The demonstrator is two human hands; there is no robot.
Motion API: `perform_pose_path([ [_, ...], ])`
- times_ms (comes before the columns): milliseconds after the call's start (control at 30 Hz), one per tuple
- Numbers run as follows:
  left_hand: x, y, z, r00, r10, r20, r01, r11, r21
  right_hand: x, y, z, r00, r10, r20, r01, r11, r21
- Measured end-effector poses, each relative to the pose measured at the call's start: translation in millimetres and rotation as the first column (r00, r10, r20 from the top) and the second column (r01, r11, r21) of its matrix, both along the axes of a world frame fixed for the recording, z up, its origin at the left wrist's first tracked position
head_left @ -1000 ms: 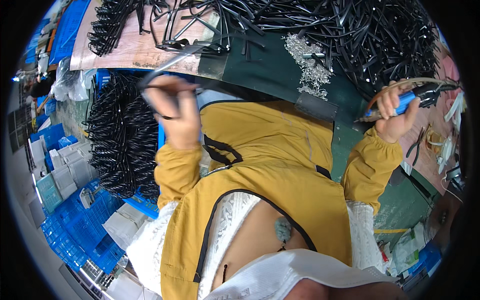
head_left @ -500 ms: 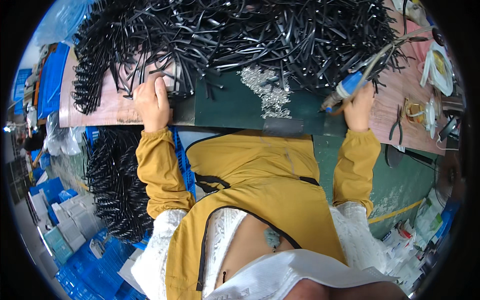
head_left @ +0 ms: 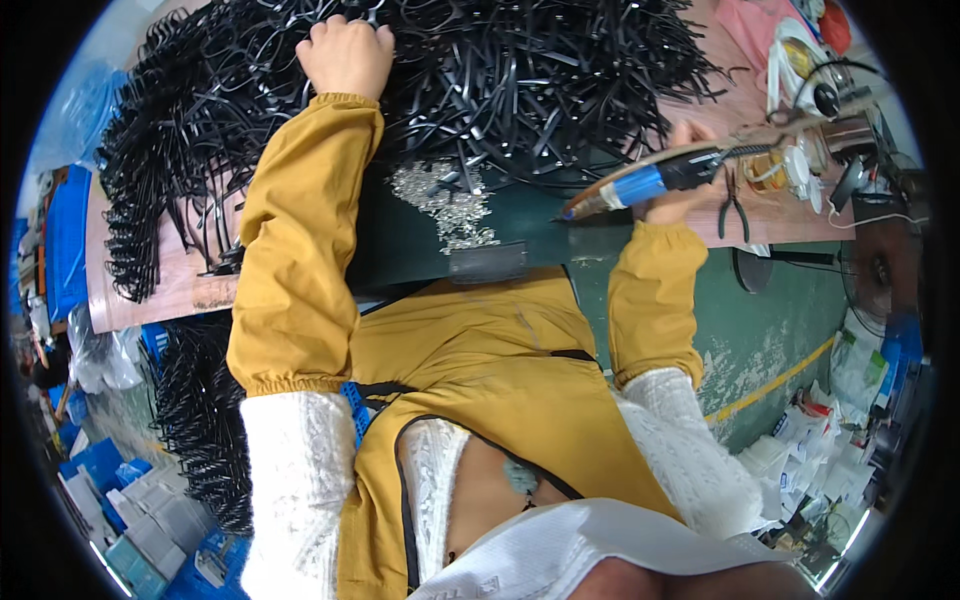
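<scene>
My left hand (head_left: pixel 347 55) reaches up into a large heap of black straps (head_left: pixel 520 90) on the bench. Its fingers curl down among the straps, and their tips are hidden. My right hand (head_left: pixel 682 190) is wrapped round a blue and black handheld power tool (head_left: pixel 640 186) with a cord or hose running off to the right. The tool's tip points left over a dark green mat (head_left: pixel 535 225). On the mat, left of the tip, lies a scatter of small silvery metal pieces (head_left: pixel 440 200). A dark flat block (head_left: pixel 488 263) sits at the mat's front edge.
Pliers (head_left: pixel 733 208) lie on the pink wooden bench (head_left: pixel 120 290), right of my right hand. Beyond them stand jars (head_left: pixel 770 172) and bags. Another bundle of black straps (head_left: pixel 205 420) hangs low at the left. Blue crates and white packages surround the floor.
My left hand has moved from the bench's front left, up and forward onto the strap heap. The tool in my right hand has swung flatter, its tip still pointing left. The whole view has shifted.
</scene>
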State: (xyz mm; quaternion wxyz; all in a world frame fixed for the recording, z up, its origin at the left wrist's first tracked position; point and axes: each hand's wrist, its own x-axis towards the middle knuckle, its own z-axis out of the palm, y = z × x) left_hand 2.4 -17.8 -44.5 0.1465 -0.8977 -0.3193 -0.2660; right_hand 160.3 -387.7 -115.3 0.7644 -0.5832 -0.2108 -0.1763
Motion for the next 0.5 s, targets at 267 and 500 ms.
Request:
perform_pose_path([
  [267, -49.7, 13.6, 74.3, 0.989, -0.035, 0.144, 0.075, 0.956, -0.284, 24.6, -13.6, 8.7, 0.979, -0.182, 0.093, 0.19, 0.978, -0.087],
  [500, -129.6, -99.8, 57.8, 0.71, 0.028, 0.704, 0.693, 0.154, -0.705, -145.6, 6.8, 65.7, 0.802, 0.571, 0.173, -0.584, 0.692, 0.424],
])
